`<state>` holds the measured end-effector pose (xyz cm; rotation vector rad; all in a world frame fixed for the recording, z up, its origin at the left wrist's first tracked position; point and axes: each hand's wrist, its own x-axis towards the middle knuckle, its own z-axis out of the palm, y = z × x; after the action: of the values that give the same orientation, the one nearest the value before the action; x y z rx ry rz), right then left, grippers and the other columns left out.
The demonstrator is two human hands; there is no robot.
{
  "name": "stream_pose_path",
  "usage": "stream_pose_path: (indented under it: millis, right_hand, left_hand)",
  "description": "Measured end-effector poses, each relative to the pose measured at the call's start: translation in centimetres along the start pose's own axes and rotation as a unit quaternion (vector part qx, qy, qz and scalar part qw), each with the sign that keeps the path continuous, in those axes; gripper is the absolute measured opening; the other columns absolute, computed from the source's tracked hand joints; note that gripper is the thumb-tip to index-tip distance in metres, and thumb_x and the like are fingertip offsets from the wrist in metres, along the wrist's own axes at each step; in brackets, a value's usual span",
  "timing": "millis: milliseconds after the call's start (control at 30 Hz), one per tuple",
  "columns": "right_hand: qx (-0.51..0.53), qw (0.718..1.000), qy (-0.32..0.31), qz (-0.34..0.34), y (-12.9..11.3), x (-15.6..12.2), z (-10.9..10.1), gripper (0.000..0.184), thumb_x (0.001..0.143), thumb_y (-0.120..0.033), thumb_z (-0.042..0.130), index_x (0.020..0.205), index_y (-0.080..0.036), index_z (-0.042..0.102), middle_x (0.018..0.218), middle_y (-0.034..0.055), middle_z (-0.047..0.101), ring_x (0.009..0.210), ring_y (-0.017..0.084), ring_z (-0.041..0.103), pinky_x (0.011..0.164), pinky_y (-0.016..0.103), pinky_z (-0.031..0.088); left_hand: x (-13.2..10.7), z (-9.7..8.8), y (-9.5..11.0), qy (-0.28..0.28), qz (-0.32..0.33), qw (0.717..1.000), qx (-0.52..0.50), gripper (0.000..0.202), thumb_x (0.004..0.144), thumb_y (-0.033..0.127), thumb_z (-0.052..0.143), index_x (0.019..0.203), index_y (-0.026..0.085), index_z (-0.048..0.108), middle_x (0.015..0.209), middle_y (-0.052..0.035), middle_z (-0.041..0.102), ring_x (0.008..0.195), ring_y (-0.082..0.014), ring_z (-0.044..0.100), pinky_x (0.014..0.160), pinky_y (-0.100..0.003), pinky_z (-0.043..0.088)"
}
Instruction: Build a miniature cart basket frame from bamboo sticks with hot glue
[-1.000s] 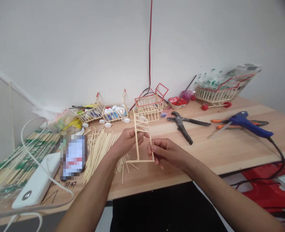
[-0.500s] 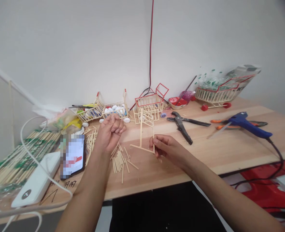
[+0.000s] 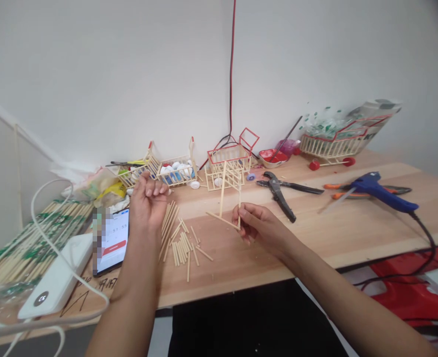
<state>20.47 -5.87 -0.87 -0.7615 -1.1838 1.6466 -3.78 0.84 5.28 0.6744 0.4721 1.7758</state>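
Observation:
My right hand (image 3: 256, 220) pinches one upright of a small frame of pale wooden sticks (image 3: 222, 196), held above the table. The frame has a long stick across its bottom and several rungs near its top. My left hand (image 3: 150, 201) is raised palm upward, its fingers bent loosely and apart, with nothing visible in them. Below it and to its right lie longer wooden sticks (image 3: 170, 220) and a loose pile of short cut sticks (image 3: 182, 249). Behind the held frame stands a miniature stick cart with a red rim (image 3: 229, 156).
Two more small carts, one holding white and blue pieces (image 3: 178, 171), stand by the wall. At right are black-handled cutters (image 3: 278, 196), a blue glue gun (image 3: 386, 193) and a larger cart (image 3: 328, 147). A phone (image 3: 113, 243), power bank (image 3: 57, 275) and bagged sticks (image 3: 51, 238) lie left.
My left hand has moved left, away from the frame, and its fingers have loosened from a closed fist. My right hand has tilted the frame and raised it slightly.

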Motion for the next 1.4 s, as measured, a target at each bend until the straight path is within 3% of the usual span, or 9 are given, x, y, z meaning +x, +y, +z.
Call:
stream_pose_path:
  millis: [267, 433, 533, 633, 767, 900, 1033, 1167, 1400]
  right_hand:
    - [0.003, 1.0, -0.008, 0.012, 0.0, 0.1, 0.0, 0.033, 0.083, -0.049, 0.063, 0.079, -0.016, 0.06, 0.056, -0.0028, 0.055, 0.047, 0.006, 0.049, 0.042, 0.017, 0.039]
    - [-0.009, 0.999, -0.045, 0.028, 0.1, 0.0, 0.0, 0.033, 0.084, -0.048, 0.063, 0.079, -0.016, 0.06, 0.059, -0.002, 0.056, 0.049, 0.007, 0.052, 0.043, 0.017, 0.042]
    - [-0.016, 0.995, -0.09, 0.035, 0.2, -0.2, 0.1, 0.032, 0.086, -0.047, 0.06, 0.082, -0.015, 0.061, 0.062, -0.0012, 0.058, 0.051, 0.007, 0.054, 0.046, 0.017, 0.044]
    - [-0.039, 0.989, -0.134, 0.043, 0.1, -0.4, 0.2, 0.033, 0.089, -0.046, 0.057, 0.082, -0.014, 0.06, 0.062, -0.0007, 0.059, 0.05, 0.007, 0.055, 0.046, 0.017, 0.045]
    - [-0.069, 0.983, -0.162, 0.046, -0.1, -0.5, 0.3, 0.036, 0.089, -0.048, 0.056, 0.083, -0.014, 0.06, 0.064, -0.0004, 0.059, 0.051, 0.007, 0.056, 0.047, 0.017, 0.046]
    - [-0.065, 0.984, -0.161, 0.025, -0.3, -0.4, 0.4, 0.034, 0.089, -0.047, 0.056, 0.082, -0.014, 0.06, 0.065, -0.0004, 0.058, 0.052, 0.007, 0.056, 0.045, 0.017, 0.047]
    - [-0.044, 0.987, -0.152, 0.027, -0.1, -0.4, 0.3, 0.032, 0.09, -0.044, 0.055, 0.082, -0.014, 0.06, 0.065, -0.0005, 0.058, 0.052, 0.007, 0.056, 0.045, 0.016, 0.046]
    - [-0.036, 0.988, -0.145, 0.031, 0.0, -0.5, 0.2, 0.029, 0.09, -0.042, 0.057, 0.084, -0.014, 0.06, 0.067, -0.0005, 0.058, 0.053, 0.007, 0.057, 0.046, 0.016, 0.047]
    - [-0.02, 0.993, -0.118, 0.021, -0.1, -0.4, 0.2, 0.029, 0.089, -0.044, 0.058, 0.083, -0.015, 0.061, 0.065, -0.0005, 0.059, 0.052, 0.007, 0.055, 0.046, 0.017, 0.046]
  left_hand:
    - [0.4, -0.8, 0.1, 0.03, 0.02, 0.999, 0.029, 0.013, 0.088, 0.022, 0.061, 0.077, 0.016, 0.061, 0.042, 0.009, 0.035, 0.041, -0.0047, 0.037, 0.048, -0.017, 0.038]
    - [-0.4, -0.3, -1.5, 0.014, -0.031, 0.992, 0.119, 0.016, 0.079, 0.025, 0.071, 0.09, 0.014, 0.066, 0.065, 0.0016, 0.062, 0.056, -0.0076, 0.056, 0.055, -0.019, 0.044]
    - [-1.5, 0.6, -3.2, -0.035, -0.126, 0.981, 0.145, 0.03, 0.085, 0.039, 0.063, 0.105, 0.016, 0.064, 0.098, -0.0084, 0.07, 0.081, -0.0151, 0.066, 0.068, -0.026, 0.05]
    - [-2.6, 1.2, -5.0, -0.102, -0.194, 0.967, 0.129, 0.038, 0.089, 0.049, 0.053, 0.113, 0.019, 0.061, 0.115, -0.0104, 0.066, 0.094, -0.0171, 0.065, 0.076, -0.029, 0.05]
    - [-4.0, 1.6, -6.7, -0.214, -0.29, 0.926, 0.116, 0.056, 0.089, 0.063, 0.04, 0.119, 0.02, 0.058, 0.109, -0.0132, 0.068, 0.093, -0.0218, 0.065, 0.076, -0.033, 0.05]
    - [-4.7, 1.7, -7.0, -0.276, -0.374, 0.88, 0.096, 0.063, 0.085, 0.068, 0.041, 0.123, 0.02, 0.056, 0.098, -0.0122, 0.07, 0.077, -0.0229, 0.067, 0.071, -0.036, 0.05]
    - [-4.6, 1.4, -6.5, -0.282, -0.356, 0.884, 0.108, 0.048, 0.084, 0.052, 0.058, 0.116, 0.017, 0.061, 0.087, -0.0091, 0.069, 0.076, -0.0201, 0.065, 0.074, -0.033, 0.048]
    - [-4.5, 1.0, -6.4, -0.283, -0.312, 0.892, 0.165, 0.041, 0.073, 0.029, 0.076, 0.11, 0.016, 0.066, 0.08, -0.0039, 0.067, 0.072, -0.0136, 0.061, 0.074, -0.027, 0.044]
    - [-4.3, 0.8, -6.7, -0.238, -0.233, 0.904, 0.269, 0.025, 0.065, 0.033, 0.082, 0.076, 0.012, 0.072, 0.066, -0.0012, 0.063, 0.062, -0.0096, 0.053, 0.065, -0.024, 0.04]
